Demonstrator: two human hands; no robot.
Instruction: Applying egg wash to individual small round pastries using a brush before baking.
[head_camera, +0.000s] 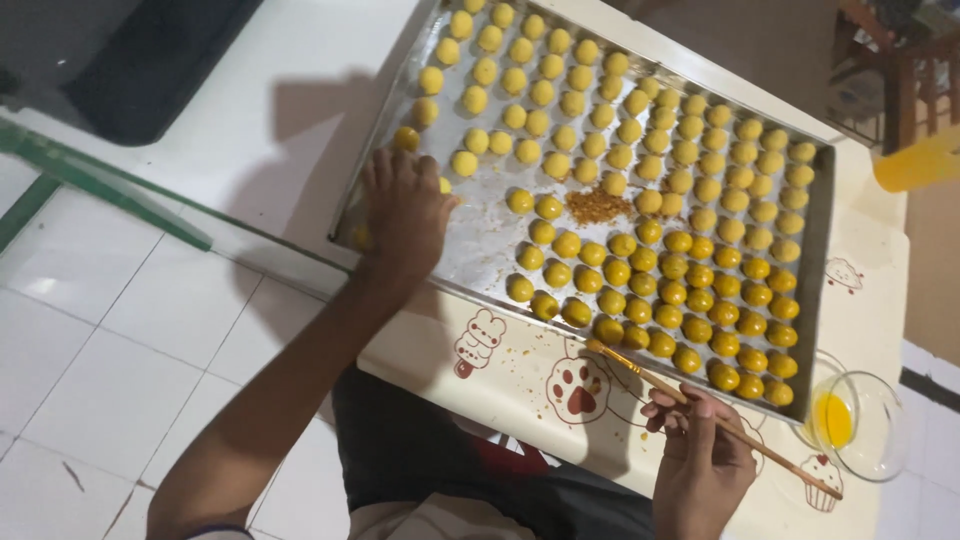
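A large metal baking tray (480, 240) holds several rows of small round yellow dough balls (640, 200). The ones nearest me look glossier and darker (700, 300). My left hand (405, 215) lies on the tray's left part, fingers over one or two balls near the rim. My right hand (700, 465) holds a thin wooden-handled brush (700, 405) whose tip points at the front row of balls. A small heap of brown crumbs (598, 206) sits mid-tray.
A clear glass bowl with yellow liquid (850, 420) stands at the right front. The tray lies on a low white table with cartoon prints (520, 370). A glass pane edge (100, 185) crosses the left. White tiled floor lies below.
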